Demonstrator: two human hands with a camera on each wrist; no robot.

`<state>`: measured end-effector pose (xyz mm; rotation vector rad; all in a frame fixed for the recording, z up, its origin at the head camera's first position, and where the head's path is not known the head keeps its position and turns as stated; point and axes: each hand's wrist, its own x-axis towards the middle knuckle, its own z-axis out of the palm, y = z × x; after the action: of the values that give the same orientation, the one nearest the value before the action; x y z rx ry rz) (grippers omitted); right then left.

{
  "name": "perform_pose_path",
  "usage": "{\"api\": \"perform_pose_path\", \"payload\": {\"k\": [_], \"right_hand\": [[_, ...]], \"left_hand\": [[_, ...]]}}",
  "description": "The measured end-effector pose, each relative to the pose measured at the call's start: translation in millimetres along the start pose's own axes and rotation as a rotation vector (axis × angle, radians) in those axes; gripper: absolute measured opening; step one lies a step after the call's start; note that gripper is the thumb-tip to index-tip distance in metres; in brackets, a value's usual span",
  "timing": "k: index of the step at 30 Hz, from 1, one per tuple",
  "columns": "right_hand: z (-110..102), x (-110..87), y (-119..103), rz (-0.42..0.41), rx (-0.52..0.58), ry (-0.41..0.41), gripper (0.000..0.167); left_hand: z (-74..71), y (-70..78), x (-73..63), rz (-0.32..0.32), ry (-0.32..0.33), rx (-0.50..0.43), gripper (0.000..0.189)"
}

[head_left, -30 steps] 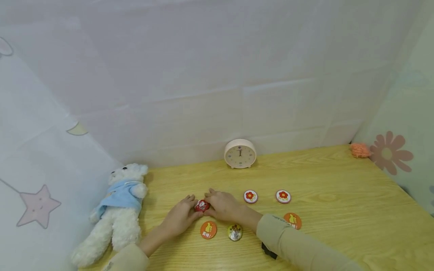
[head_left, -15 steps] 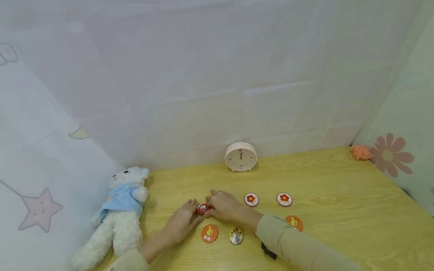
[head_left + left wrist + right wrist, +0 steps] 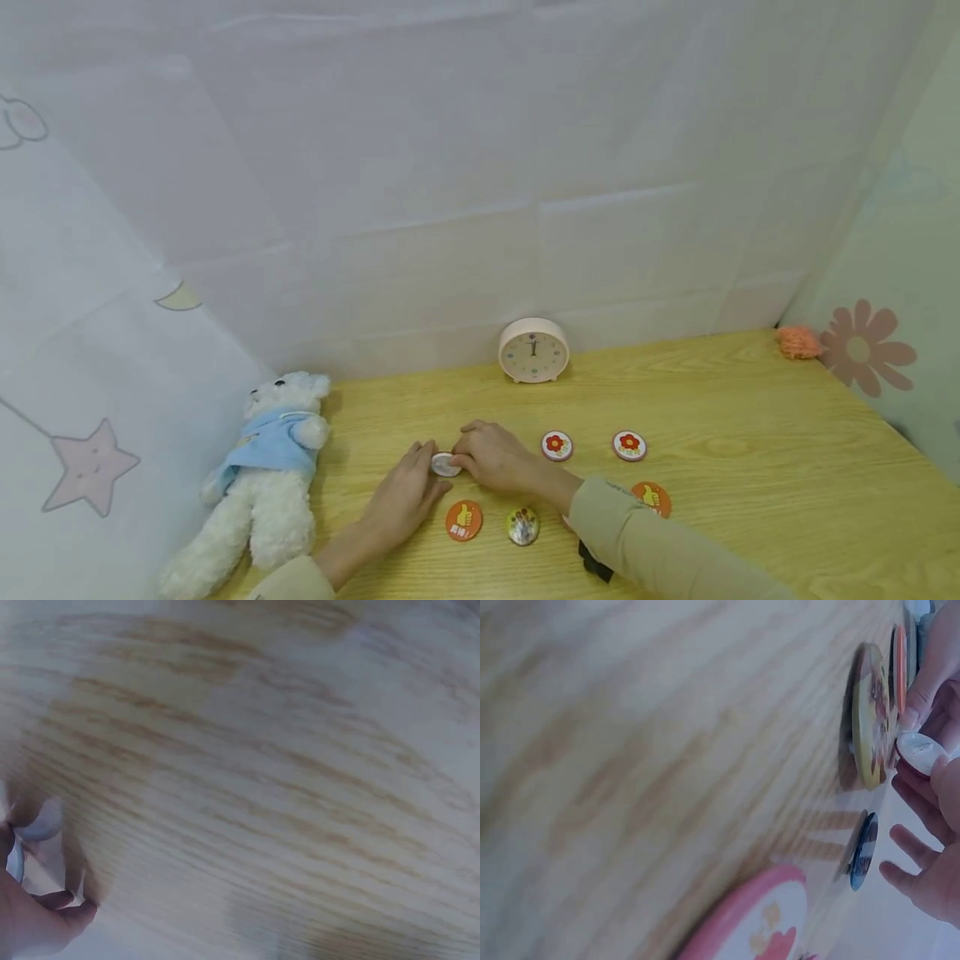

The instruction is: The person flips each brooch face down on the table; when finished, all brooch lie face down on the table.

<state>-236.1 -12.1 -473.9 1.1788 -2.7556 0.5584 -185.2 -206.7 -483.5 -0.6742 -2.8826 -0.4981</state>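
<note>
One round badge is clamped in the right hand, thumb and finger pinching its right edge; from the head camera I get its pale back turned up, and from the right wrist a thin red rim. On the opposite side I have the left hand at its left edge, though whether thumb and fingers pinch there or only touch I cannot tell, as the left wrist gives me just a blurred corner of the work. Nor can I tell if the badge touches the wood-grain table. Just nearer the person lies an orange thumbs-up badge, with a yellow-edged badge to its right. Beyond the right hand I see a left flower badge and a right flower badge; a second thumbs-up badge is partly covered by the beige right sleeve, and a black object pokes out beneath it. My right wrist camera also picks up a blue-rimmed badge. Farther out, an alarm clock stands at the back, a white teddy bear in blue lies left, and coral yarn sits at the far right corner.
</note>
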Motion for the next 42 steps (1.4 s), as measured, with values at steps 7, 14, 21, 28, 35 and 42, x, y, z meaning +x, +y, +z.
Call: {"api": "perform_pose_path", "payload": {"k": [7,14,21,28,35,42], "right_hand": [[4.0,-2.1,1.2,0.007,-0.115,0.050,0.020],[7.1,-4.4,0.6,-0.065,-0.163,0.017,0.035],[10.9,-5.5,-0.5,-0.080,-0.301,-0.072,0.056],[15.4,-7.8,4.1,-0.101,-0.350,-0.058,0.059],[17.3,-9.5,7.8,-0.094,-0.350,-0.073,0.060],[12.7,-9.9,3.6,-0.097,-0.396,-0.150,0.060]], "left_hand": [[4.3,0.3,3.4,0.036,0.045,0.063,0.066],[4.2,-0.2,0.4,0.042,0.028,0.109,0.069],[7.8,-3.6,-2.5,0.028,-0.044,0.140,0.071],[7.7,-3.8,-2.0,0.041,-0.098,0.163,0.068],[6.3,-10.2,-0.1,0.121,-0.119,0.171,0.064],[7.4,-14.5,1.2,0.174,-0.135,0.188,0.062]]}}
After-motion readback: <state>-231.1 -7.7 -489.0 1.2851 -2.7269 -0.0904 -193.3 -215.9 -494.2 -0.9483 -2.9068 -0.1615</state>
